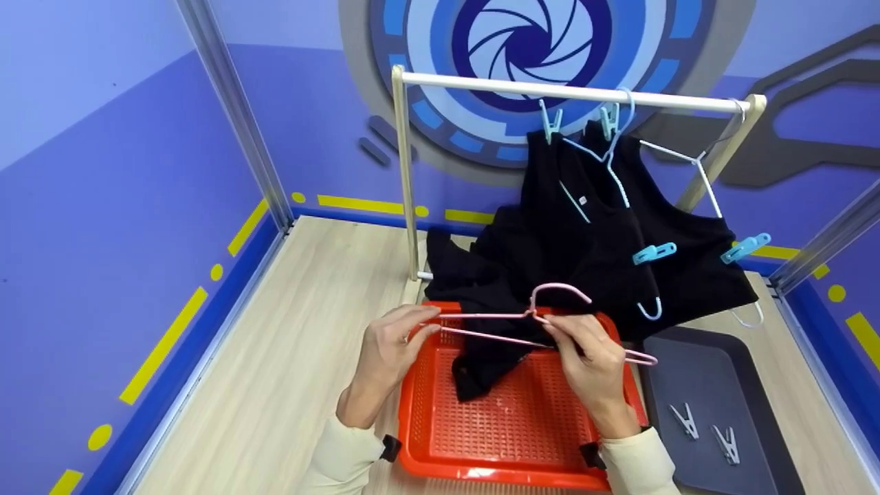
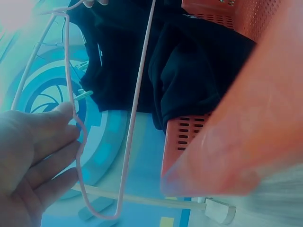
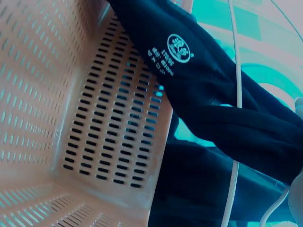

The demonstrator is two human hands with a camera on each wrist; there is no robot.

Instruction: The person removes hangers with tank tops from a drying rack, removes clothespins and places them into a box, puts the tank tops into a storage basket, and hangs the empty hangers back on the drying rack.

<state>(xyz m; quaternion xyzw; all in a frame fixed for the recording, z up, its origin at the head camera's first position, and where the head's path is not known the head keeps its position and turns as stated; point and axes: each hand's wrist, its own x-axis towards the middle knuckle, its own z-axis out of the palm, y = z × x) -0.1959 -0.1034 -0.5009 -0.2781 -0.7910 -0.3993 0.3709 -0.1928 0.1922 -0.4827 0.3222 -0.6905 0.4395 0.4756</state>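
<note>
A pink clothes hanger (image 1: 485, 315) is held level above the red basket (image 1: 509, 473), its hook pointing up. My left hand (image 1: 388, 347) holds its left end, the thumb against the wire in the left wrist view. My right hand (image 1: 590, 354) pinches it just right of the hook, and the right end pokes out past the fingers. Behind and below the hanger, a black garment (image 1: 481, 371) drapes over the basket's far rim into it. In the right wrist view, white printing shows on this black cloth (image 3: 203, 71).
On a wooden rack with a white rail (image 1: 481, 84), a black sleeveless top (image 1: 584, 234) hangs from a light blue hanger (image 1: 622, 182), with blue clothespins (image 1: 654, 253). Behind it is a white hanger (image 1: 708, 185). A grey tray (image 1: 694, 371) at right holds two grey clothespins (image 1: 727, 443).
</note>
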